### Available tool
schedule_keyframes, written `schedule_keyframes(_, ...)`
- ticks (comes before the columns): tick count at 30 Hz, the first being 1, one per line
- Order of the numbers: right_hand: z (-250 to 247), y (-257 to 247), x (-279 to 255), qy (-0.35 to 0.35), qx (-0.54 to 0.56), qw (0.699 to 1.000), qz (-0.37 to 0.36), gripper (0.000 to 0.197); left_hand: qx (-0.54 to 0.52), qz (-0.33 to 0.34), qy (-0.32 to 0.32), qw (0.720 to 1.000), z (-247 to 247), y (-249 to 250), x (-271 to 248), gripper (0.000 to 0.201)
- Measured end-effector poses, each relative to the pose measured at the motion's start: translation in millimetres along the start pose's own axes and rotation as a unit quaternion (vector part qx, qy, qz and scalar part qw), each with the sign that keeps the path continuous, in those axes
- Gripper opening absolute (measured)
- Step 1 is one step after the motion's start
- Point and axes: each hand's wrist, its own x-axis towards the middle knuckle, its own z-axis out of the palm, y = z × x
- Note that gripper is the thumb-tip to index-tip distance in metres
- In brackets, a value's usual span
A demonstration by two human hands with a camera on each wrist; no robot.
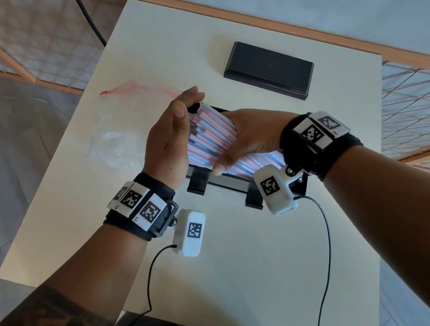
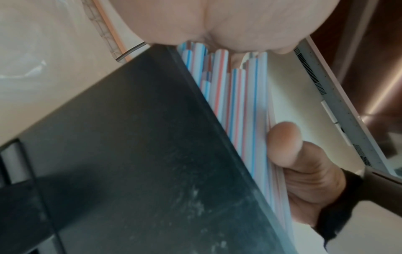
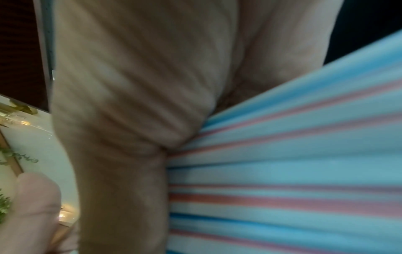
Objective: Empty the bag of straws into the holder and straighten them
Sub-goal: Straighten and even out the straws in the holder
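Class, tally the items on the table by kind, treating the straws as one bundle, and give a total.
Straw bundle: 1
Black holder: 1
Black lid: 1
Clear plastic bag: 1
Total: 4

One bench (image 1: 224, 246). One black holder (image 1: 222, 184), one heap of striped straws (image 1: 211, 137), too many to count. One empty clear bag (image 1: 119, 133) left. One black lid (image 1: 268, 70) far. Two hands: left hand (image 1: 169, 140), right hand (image 1: 252, 137).
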Motion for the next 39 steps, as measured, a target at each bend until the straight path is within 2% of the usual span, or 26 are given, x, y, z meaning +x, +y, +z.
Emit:
schedule_keyframes(4,-1,0,1,-0.021,0.016,1.0,0.001,0.064,0.005,-0.003,-0.001,1.0,2,-1,-1,0.107)
schedule_keyframes(8,-9,-1,-1,-0.034,0.011,0.999,0.01,0.046,0.009,-0.009,-0.012,1.0,3,-1,-2,0.109)
schedule_keyframes(13,-5,0,-4,-0.026,0.026,0.999,0.012,0.051,-0.004,-0.019,-0.028,0.999,3,0,-2,0.111)
schedule_keyframes(16,-7,-4,-5,-0.015,0.0,1.0,0.022,0.051,0.001,-0.026,-0.037,0.999,2,1,-1,0.113)
schedule_keyframes(18,-8,-7,-6,0.0,-0.026,0.999,0.032,0.055,0.002,-0.027,-0.04,0.999,1,1,-1,0.112)
schedule_keyframes(21,-8,-12,-7,0.03,-0.079,0.996,0.039,0.072,0.012,-0.026,-0.04,0.999,1,-1,-1,0.11)
schedule_keyframes(25,-7,-20,-16,0.043,-0.121,0.991,0.048,0.073,0.021,-0.011,-0.035,0.999,0,-1,0,0.11)
schedule_keyframes(29,-7,-24,-28,0.089,-0.191,0.976,0.05,0.1,-0.001,-0.006,-0.026,1.0,2,0,-2,0.102)
schedule_keyframes(31,-6,-25,-36,0.108,-0.185,0.976,0.042,0.108,-0.007,-0.015,-0.025,1.0,1,0,-3,0.102)
schedule_keyframes(34,-4,-23,-49,0.145,-0.167,0.975,0.03,0.109,-0.004,-0.016,-0.026,1.0,0,2,-5,0.104)
schedule_keyframes(39,8,-2,-74,0.232,-0.149,0.96,0.057,0.102,0.015,-0.007,-0.024,1.0,-1,0,-4,0.109)
